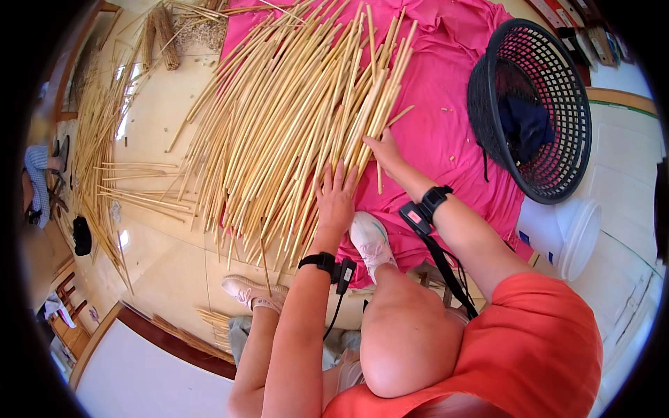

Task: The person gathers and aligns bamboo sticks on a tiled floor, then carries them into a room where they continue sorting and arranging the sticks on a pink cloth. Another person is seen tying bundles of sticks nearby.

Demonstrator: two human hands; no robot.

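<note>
A broad layer of long, pale yellow straw stalks (279, 132) lies fanned out over a bright pink cloth (435, 90). My left hand (336, 198) rests on the lower right part of the stalks, its fingers stretched out and spread. Close by on the right, my right hand (385, 152) grips the edge of the layer, thumb on top; its other fingers are partly hidden by the stalks. Both wrists carry black straps with small devices.
A black mesh basket (481, 90) holding dark cloth stands at the right, with a white bucket (557, 233) below it. More loose stalks (104, 139) cover the floor at left, near tied bundles (165, 38). Another person's striped clothing (36, 182) shows at far left.
</note>
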